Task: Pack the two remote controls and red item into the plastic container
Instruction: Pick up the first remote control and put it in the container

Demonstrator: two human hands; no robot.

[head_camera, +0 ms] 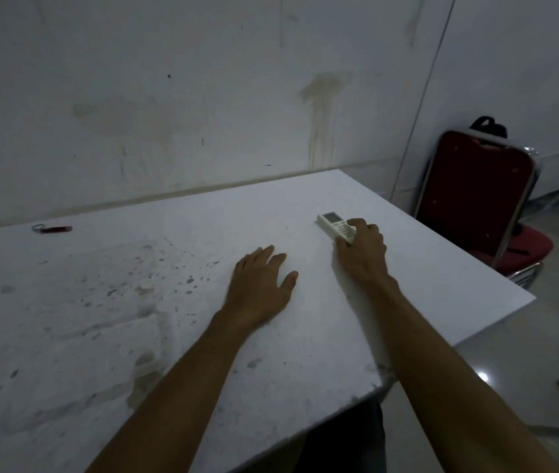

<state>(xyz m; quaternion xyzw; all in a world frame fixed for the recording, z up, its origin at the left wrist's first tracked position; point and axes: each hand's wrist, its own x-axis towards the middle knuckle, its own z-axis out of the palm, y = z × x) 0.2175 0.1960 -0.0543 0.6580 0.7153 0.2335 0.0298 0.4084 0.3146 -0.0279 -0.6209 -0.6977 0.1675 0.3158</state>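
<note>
A white remote control (332, 222) with a small screen lies on the white table (100, 302), toward its right side. My right hand (361, 251) covers the remote's near end, with the fingers curled around it. My left hand (261, 279) rests flat on the table with the fingers apart, a little left of the right hand, holding nothing. A small red item with a metal ring (53, 229) lies far left near the table's back edge. No plastic container and no second remote are in view.
A red chair with a metal frame (479, 199) stands past the table's right edge, with a black bag behind it. A stained white wall runs close behind the table. The table's right corner and edge drop off to a tiled floor.
</note>
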